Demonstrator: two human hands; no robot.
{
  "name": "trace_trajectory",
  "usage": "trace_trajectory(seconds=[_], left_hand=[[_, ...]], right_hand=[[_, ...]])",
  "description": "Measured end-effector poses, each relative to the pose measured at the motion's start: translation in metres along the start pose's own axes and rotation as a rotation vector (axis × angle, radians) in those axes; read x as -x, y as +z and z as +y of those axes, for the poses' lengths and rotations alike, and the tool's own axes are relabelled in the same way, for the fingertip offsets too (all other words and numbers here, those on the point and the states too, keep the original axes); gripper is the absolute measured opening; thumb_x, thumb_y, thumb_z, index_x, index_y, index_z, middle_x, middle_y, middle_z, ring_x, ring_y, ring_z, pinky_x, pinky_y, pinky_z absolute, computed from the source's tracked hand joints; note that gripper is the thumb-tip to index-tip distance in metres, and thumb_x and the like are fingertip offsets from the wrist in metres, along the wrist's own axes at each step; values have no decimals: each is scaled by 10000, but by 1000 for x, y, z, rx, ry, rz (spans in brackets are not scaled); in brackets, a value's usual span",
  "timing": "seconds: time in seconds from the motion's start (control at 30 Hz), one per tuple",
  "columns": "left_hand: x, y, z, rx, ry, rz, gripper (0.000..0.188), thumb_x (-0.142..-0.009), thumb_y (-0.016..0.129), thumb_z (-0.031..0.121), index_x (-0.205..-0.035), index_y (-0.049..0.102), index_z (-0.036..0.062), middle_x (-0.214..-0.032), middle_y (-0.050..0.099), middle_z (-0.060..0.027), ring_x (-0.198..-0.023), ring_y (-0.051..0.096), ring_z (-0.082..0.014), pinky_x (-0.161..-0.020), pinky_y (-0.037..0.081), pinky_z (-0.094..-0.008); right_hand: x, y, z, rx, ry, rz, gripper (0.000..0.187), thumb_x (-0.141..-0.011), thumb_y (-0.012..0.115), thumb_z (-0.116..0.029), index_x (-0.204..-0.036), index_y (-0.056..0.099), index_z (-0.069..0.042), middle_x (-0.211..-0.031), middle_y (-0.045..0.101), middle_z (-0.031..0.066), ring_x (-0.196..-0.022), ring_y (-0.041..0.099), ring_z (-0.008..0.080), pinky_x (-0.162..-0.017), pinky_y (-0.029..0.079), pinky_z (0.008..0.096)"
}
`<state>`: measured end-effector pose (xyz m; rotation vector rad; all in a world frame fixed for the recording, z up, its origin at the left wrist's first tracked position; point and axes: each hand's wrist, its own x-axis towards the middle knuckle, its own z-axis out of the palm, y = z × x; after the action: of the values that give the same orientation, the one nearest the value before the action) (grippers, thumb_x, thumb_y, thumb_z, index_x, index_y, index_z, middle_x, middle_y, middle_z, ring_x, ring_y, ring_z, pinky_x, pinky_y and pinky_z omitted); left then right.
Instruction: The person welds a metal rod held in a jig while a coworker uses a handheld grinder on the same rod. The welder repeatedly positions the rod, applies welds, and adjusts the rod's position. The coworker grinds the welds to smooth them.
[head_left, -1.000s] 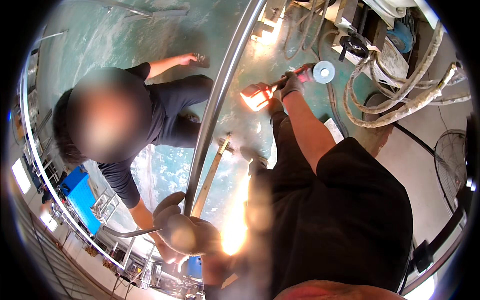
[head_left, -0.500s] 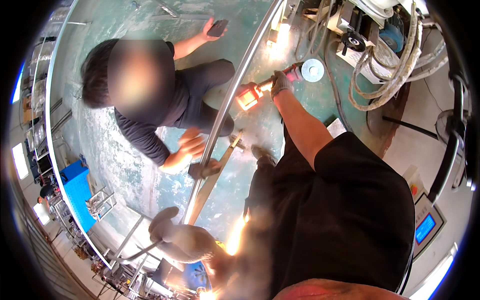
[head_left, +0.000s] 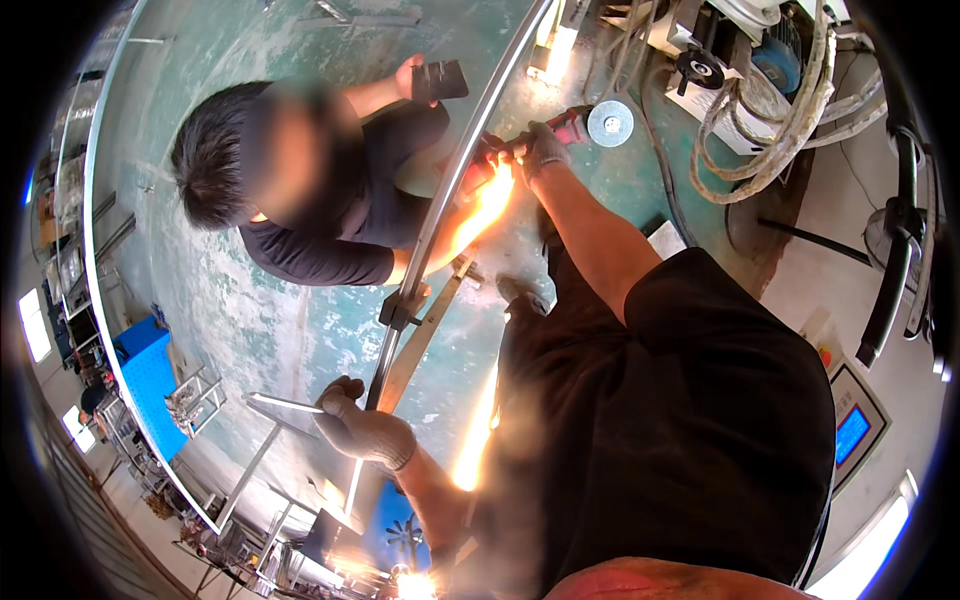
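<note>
My right hand (head_left: 541,150), in a grey glove, is closed around a red angle grinder (head_left: 568,126). Its pale round disc (head_left: 610,123) faces up beyond my fingers. My left hand (head_left: 368,430), also gloved, is closed, with a thin pale metal strip (head_left: 285,403) sticking out from the fingers. Close to that hand runs a long shiny metal tube (head_left: 455,185), slanting up to the top edge. A dark square bracket (head_left: 400,310) sits on the tube. Below it lies a narrow tan bar (head_left: 425,335).
A co-worker (head_left: 310,200) crouches across the tube, one hand holding a dark block (head_left: 440,82). Thick hoses (head_left: 815,110) hang by a machine at the upper right. A control panel (head_left: 855,425) stands right, a blue box (head_left: 150,380) left. Bright glare streaks cover parts of the picture.
My left hand has lifted away and turned, swinging the thin strip upward. The grinder has shifted slightly left. The co-worker's nearer arm has moved right, and the other hand's dark block has turned.
</note>
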<state>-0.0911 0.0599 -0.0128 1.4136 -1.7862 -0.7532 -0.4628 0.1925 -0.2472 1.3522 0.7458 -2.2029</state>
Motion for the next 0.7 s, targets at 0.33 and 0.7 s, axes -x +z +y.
trace_trajectory(seconds=[0.33, 0.7], left_hand=[[20, 6, 36, 18, -4, 100, 380, -1154, 532, 266, -938, 638, -29, -907, 694, -117, -862, 639, -243, -897, 529, -421], [24, -31, 53, 117, 188, -315, 416, -1195, 594, 349, -1089, 705, -38, -985, 736, -120, -870, 676, -206, -838, 549, -362]], right_hand=[[-85, 37, 78, 173, -278, -103, 256, -927, 823, -4, -1143, 689, -38, -1041, 738, 119, -790, 711, 284, -696, 612, 519], [26, -84, 13, 670, -260, -141, 128, -1012, 815, -170, -1022, 753, -59, -890, 691, 42, -699, 627, 145, -593, 521, 313]])
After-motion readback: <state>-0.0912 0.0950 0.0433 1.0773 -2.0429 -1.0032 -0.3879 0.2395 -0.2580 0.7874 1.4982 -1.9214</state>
